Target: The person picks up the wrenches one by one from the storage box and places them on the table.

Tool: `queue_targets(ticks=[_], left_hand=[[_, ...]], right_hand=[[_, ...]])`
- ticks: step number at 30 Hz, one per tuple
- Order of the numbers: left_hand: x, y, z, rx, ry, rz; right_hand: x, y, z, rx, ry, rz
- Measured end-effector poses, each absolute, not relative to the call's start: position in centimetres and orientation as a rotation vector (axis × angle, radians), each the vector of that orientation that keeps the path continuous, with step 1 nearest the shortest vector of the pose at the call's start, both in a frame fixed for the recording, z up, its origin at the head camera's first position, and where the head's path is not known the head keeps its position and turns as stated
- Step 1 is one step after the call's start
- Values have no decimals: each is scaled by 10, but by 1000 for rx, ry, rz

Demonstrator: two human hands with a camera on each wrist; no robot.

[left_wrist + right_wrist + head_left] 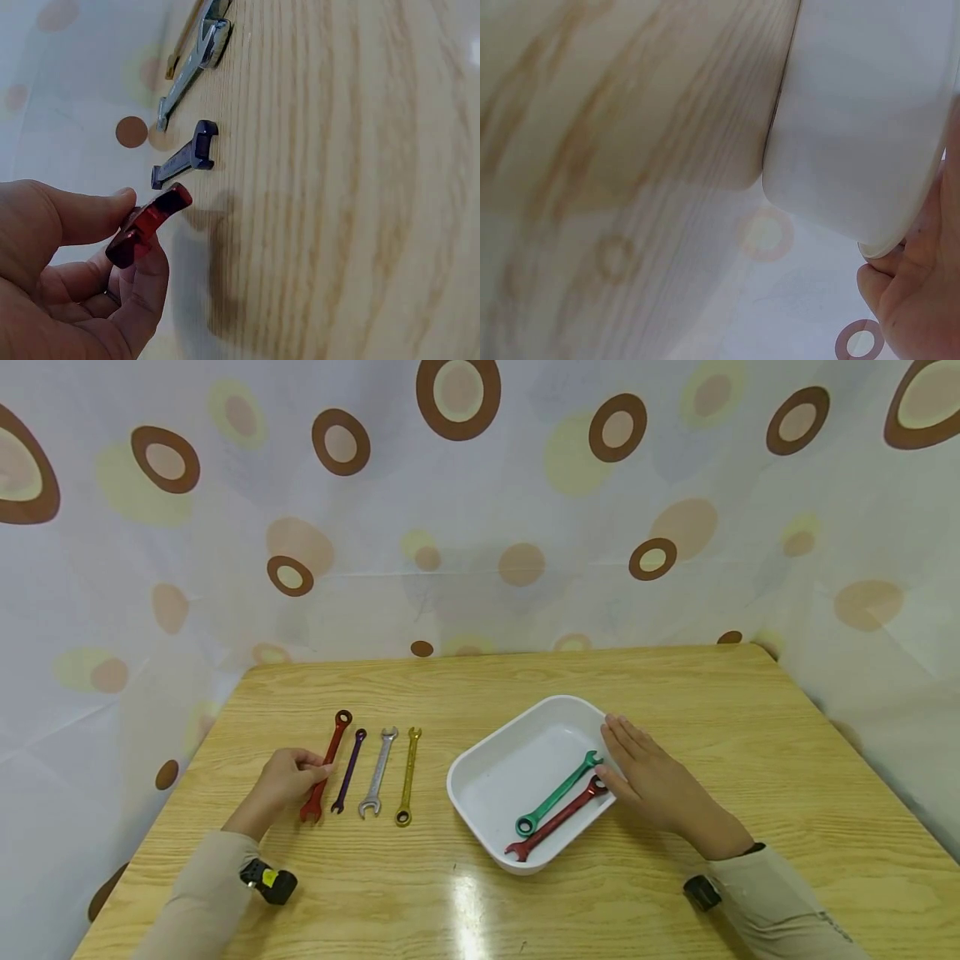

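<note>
In the head view my left hand [288,777] pinches a red combination wrench [336,743] between thumb and fingers at mid-shaft; its open-end jaw points toward the left wrist camera. Beside it to the right lie a small purple wrench [350,772], a silver open-ended wrench [379,772] and a gold wrench [409,772]. My right hand [652,777] lies with straight fingers against the right rim of a white plastic tub [495,760]. Inside the tub a green wrench [558,792] and a dark red wrench [558,823] lie side by side.
The wooden table [337,893] meets a patterned curtain [480,510] along its back edge, and the curtain continues at both sides. Wrist cameras sit on both sleeves, the left one [270,881] close over the table.
</note>
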State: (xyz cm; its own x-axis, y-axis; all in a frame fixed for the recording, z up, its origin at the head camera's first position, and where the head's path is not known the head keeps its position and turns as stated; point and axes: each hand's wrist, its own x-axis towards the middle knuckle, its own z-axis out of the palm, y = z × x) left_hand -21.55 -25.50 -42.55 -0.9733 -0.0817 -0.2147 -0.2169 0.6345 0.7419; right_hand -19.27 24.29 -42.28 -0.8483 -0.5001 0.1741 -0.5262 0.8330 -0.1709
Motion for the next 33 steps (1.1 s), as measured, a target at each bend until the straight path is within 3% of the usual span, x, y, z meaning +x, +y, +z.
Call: queue_targets(ticks=[33], left_hand=[[-214, -252, -431, -222, 2794, 1081]], right_hand=[[-190, 242, -418, 788, -2936, 313]])
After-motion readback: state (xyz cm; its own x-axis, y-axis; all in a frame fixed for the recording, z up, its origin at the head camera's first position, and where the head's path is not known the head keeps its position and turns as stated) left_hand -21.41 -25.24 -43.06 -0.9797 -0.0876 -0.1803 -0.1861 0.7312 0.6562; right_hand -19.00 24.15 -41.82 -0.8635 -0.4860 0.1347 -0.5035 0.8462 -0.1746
